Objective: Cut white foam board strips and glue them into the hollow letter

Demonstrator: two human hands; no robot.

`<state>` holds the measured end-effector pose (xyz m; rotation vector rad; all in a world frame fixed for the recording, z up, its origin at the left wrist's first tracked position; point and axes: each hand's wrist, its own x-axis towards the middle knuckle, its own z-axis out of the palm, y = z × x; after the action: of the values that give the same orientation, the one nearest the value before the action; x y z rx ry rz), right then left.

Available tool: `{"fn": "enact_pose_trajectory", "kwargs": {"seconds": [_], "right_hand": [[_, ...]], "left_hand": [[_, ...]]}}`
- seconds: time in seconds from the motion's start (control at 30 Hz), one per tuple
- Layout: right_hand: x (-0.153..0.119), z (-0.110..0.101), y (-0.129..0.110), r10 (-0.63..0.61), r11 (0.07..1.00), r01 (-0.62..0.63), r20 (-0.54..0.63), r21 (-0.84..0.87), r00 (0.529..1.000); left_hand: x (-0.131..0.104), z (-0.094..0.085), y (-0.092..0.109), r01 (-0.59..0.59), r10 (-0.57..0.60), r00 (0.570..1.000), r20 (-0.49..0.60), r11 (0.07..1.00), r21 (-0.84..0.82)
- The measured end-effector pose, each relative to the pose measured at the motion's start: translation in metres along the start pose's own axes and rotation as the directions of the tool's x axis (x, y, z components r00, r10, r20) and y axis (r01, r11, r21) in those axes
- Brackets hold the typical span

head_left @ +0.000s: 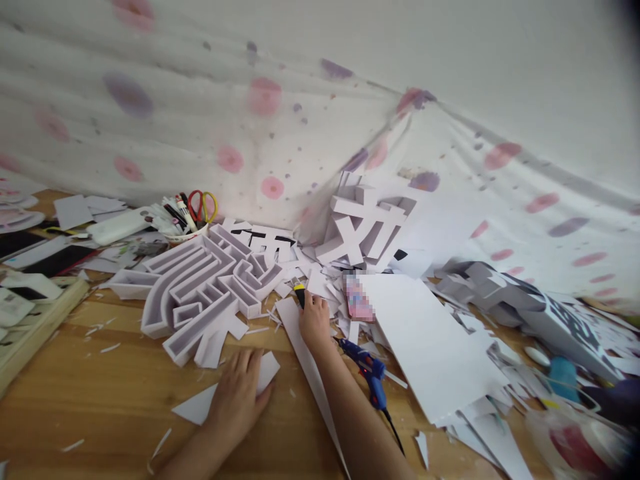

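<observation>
My left hand (239,383) is closed over a small pointed piece of white board (195,405), its thumb at the right edge. In my right hand (316,323) is a utility knife (300,293) with a black and yellow body, reaching forward over the table. A long white strip (303,357) runs beneath my right hand and along the forearm. Just right of that forearm lies a blue glue gun (369,370) with a small red light. Ahead and to the left, a hollow white letter form (203,290) with raised walls sits on the table.
Another white letter form (370,227) leans by the draped sheet. A large white board (440,347) lies at right, amid offcuts. A cup of scissors and pens (190,230) stands at the back left. A wooden frame (45,333) borders the left side.
</observation>
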<state>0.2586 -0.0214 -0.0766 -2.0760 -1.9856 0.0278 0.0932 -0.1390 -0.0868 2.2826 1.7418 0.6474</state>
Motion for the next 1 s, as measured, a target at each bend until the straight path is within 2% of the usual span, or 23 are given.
{"fn": "enact_pose_trajectory", "kwargs": {"seconds": [0.2, 0.37, 0.5, 0.57, 0.7, 0.77, 0.83, 0.93, 1.0], "right_hand": [[-0.008, -0.007, -0.003, 0.024, 1.000, -0.024, -0.022, 0.019, 0.999], [-0.008, -0.002, 0.003, 0.010, 1.000, -0.009, -0.036, 0.022, 0.999], [-0.006, 0.003, 0.001, 0.024, 0.999, -0.022, -0.036, 0.035, 0.999], [-0.010, 0.000, -0.002, 0.032, 0.994, -0.025, -0.072, 0.102, 0.997], [-0.028, -0.017, -0.008, 0.076, 0.920, -0.011, -0.150, 0.392, 0.986], [-0.042, -0.025, -0.008, 0.093, 0.855, -0.027, -0.102, 0.519, 0.990], [-0.058, -0.031, -0.008, 0.069, 0.795, -0.063, 0.013, 0.604, 0.998], [-0.080, -0.039, -0.008, -0.083, 0.759, -0.072, 0.206, 0.647, 0.975], [-0.091, -0.044, -0.010, -0.186, 0.794, -0.030, 0.290, 0.607, 0.939]], "left_hand": [[-0.004, 0.001, -0.006, -0.008, 0.008, 1.000, 0.010, 0.999, -0.044], [-0.008, 0.011, -0.020, -0.110, 0.096, 0.989, -0.111, 0.986, -0.123], [-0.009, 0.014, -0.028, -0.170, 0.145, 0.969, -0.200, 0.979, -0.114], [-0.010, 0.012, -0.029, -0.170, 0.147, 0.965, -0.217, 0.981, -0.090], [-0.015, 0.007, -0.032, -0.140, 0.128, 0.965, -0.227, 0.989, -0.037], [-0.018, 0.006, -0.034, -0.147, 0.136, 0.966, -0.221, 0.989, -0.034], [-0.020, 0.007, -0.035, -0.157, 0.143, 0.967, -0.213, 0.986, -0.053], [-0.018, 0.012, -0.035, -0.156, 0.131, 0.964, -0.229, 0.983, -0.093], [-0.015, 0.016, -0.035, -0.160, 0.130, 0.959, -0.250, 0.982, -0.103]]}}
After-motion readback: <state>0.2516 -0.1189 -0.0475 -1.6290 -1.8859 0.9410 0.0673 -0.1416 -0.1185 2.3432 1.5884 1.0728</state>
